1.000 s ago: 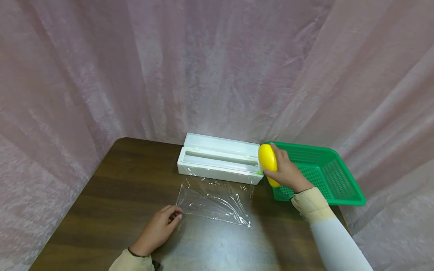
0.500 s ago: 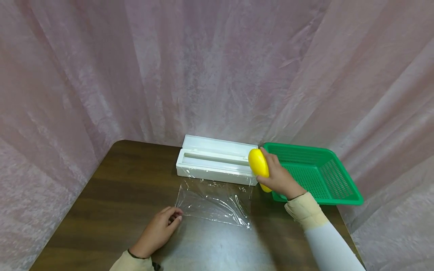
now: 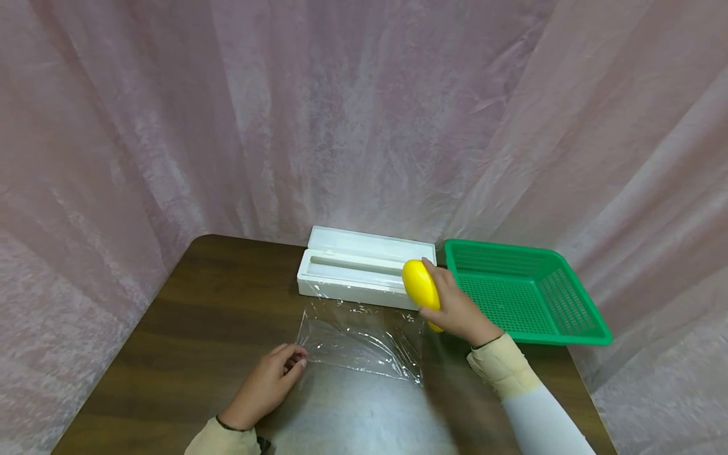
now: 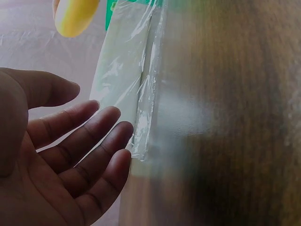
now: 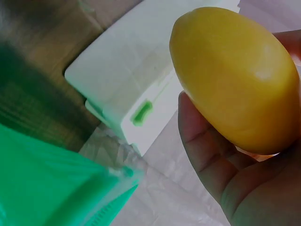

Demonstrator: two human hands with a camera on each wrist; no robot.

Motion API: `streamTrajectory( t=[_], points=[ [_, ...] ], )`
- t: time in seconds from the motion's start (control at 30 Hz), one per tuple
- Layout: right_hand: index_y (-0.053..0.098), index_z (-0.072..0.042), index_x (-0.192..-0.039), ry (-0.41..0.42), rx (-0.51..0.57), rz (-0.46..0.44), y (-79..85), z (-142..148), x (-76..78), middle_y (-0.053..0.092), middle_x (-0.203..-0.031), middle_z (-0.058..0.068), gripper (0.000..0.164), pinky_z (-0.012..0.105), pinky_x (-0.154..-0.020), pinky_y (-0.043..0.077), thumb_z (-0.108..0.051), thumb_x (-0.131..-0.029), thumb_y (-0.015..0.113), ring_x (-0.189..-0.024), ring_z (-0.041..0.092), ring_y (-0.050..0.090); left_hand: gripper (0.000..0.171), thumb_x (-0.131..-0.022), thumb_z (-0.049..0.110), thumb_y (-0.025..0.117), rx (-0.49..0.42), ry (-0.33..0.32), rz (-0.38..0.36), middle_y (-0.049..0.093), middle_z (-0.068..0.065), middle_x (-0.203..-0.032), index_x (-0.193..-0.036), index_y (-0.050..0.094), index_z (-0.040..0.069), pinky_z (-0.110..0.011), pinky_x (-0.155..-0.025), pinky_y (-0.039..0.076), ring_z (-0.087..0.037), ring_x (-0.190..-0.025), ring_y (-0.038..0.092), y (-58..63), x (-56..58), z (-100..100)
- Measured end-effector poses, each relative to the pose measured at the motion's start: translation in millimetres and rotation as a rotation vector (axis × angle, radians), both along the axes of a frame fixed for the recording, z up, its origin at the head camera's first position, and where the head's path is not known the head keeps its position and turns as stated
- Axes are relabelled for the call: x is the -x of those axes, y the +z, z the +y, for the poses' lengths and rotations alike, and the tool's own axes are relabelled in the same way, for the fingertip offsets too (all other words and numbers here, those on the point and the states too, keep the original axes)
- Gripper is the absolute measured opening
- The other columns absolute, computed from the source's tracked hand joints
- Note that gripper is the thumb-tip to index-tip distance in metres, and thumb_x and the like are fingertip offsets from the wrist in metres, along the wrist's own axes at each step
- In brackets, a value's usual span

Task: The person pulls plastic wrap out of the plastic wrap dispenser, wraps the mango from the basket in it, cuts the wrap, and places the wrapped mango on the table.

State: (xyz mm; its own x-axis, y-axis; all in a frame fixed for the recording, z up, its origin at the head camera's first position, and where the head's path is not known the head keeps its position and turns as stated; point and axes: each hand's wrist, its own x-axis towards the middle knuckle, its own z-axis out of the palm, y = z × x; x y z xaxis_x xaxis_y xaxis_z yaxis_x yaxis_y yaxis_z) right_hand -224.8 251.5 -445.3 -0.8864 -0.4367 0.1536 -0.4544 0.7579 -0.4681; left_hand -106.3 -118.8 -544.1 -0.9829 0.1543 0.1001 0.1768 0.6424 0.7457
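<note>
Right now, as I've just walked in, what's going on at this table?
A person is working with both bare hands. The right hand holds a yellow oval object near the right end of a white box, whose lid is open. Clear film runs from the box's front onto the table, and the left hand is at its near left corner, fingers relaxed. A green basket sits to the right of the box.
</note>
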Motion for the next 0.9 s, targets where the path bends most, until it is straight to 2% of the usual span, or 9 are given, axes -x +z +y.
streamTrajectory(
  t=[0.23, 0.43, 0.6, 0.73, 0.9],
  points=[
    [0.007, -0.033, -0.15, 0.01, 0.002, 0.002, -9.6, -9, -6.6, 0.03, -0.137, 0.008, 0.096, 0.027, -0.055, 0.048, -0.026, -0.079, 0.07, -0.076, 0.023, 0.052, 0.008, -0.091, 0.019, 0.065, 0.008, -0.006, 0.013, 0.054, 0.018, -0.088, -0.099, 0.065, 0.019, -0.029, -0.068, 0.048, -0.001, -0.078, 0.053, -0.4, 2.6, 0],
    [0.009, -0.033, -0.15, 0.026, 0.036, -0.041, -19.2, -16, -15.1, 0.031, -0.134, 0.007, 0.095, 0.025, -0.05, 0.047, -0.025, -0.079, 0.071, -0.071, 0.021, 0.053, 0.01, -0.091, 0.019, 0.065, 0.009, -0.013, 0.021, 0.054, 0.017, -0.089, -0.1, 0.064, 0.019, -0.029, -0.068, 0.048, 0.0, -0.078, 0.053, -1.0, 3.8, 1],
    [0.012, -0.03, -0.15, 0.064, 0.034, -0.039, -28.6, -24, -21.7, 0.033, -0.133, 0.007, 0.096, 0.026, -0.054, 0.048, -0.02, -0.077, 0.072, -0.07, 0.018, 0.052, 0.013, -0.089, 0.016, 0.067, 0.007, -0.019, 0.054, 0.055, 0.016, -0.089, -0.102, 0.064, 0.016, -0.029, -0.068, 0.048, -0.001, -0.078, 0.053, -0.6, 5.2, 4],
    [0.011, -0.032, -0.15, 0.079, 0.015, -0.041, -35.9, -33, -27.7, 0.034, -0.133, 0.005, 0.097, 0.025, -0.057, 0.047, -0.021, -0.076, 0.073, -0.07, 0.015, 0.051, 0.015, -0.088, 0.014, 0.068, 0.007, -0.037, 0.079, 0.056, 0.012, -0.091, -0.103, 0.064, 0.013, -0.028, -0.068, 0.048, -0.002, -0.079, 0.053, 1.1, 6.3, 6],
    [0.013, -0.03, -0.15, 0.104, 0.02, -0.055, -43.1, -41, -35.9, 0.033, -0.133, 0.003, 0.097, 0.025, -0.059, 0.046, -0.021, -0.075, 0.073, -0.071, 0.015, 0.051, 0.015, -0.089, 0.014, 0.067, 0.002, -0.055, 0.082, 0.056, 0.011, -0.092, -0.103, 0.064, 0.014, -0.028, -0.067, 0.048, -0.002, -0.079, 0.053, 3.9, 7.4, 10]
  ],
)
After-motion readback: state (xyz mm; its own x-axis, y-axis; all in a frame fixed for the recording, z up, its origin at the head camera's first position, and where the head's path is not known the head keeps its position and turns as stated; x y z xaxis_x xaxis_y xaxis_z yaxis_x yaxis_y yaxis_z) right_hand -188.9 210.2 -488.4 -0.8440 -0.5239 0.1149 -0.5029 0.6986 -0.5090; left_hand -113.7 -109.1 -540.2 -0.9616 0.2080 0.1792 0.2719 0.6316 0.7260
